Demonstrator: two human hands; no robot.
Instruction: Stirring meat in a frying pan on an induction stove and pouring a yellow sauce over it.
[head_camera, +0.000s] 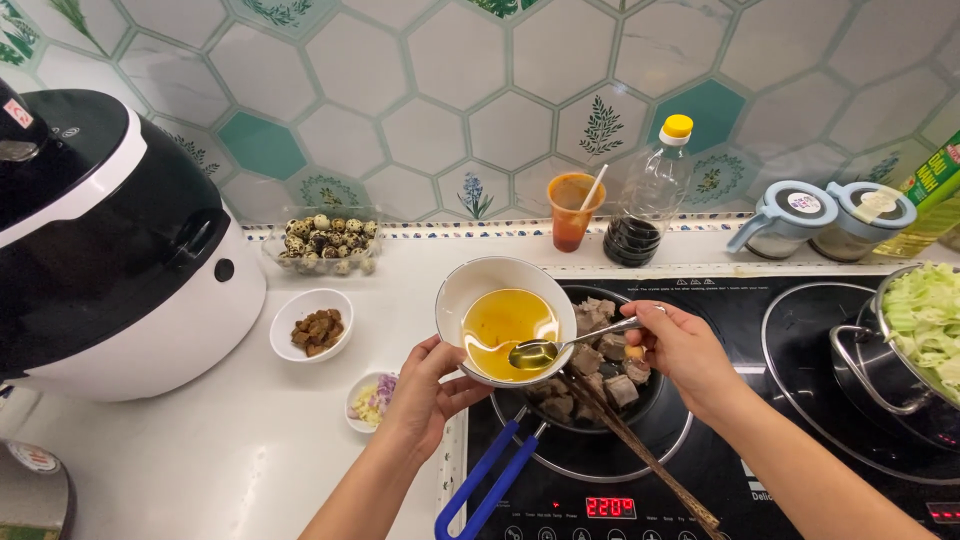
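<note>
Your left hand (425, 390) cups a white bowl (478, 285) from below, its grip closed around the bowl's near side, and holds it tilted above the left edge of the pan (600, 440). The bowl holds amber oil (500, 318). Your right hand (680, 350) pinches the handle of a metal spoon (560, 347), grip narrow and closed on it, with the spoon's scoop full of oil and resting over the bowl's near rim.

The pan sits on the front left ring of the black stove (740, 300), with chunks of browned meat (600, 360) inside it. Its blue handle (485, 485) points toward the stove's near edge. A pair of dark wooden chopsticks (640, 455) rests across the pan's near rim.

On the table left of the stove stand a small white dish of brown pieces (315, 328) and, nearer to you, a tiny dish of chopped garlic and shallot (372, 398). Along the table's back edge are a clear tray of quail eggs (325, 240), an orange cup with a stick in it (573, 212) and a bottle of dark sauce (645, 200). A black and white cooker (110, 250) fills the table's left side. A steel pot of cut cabbage (920, 330) sits at the stove's right edge.
</note>
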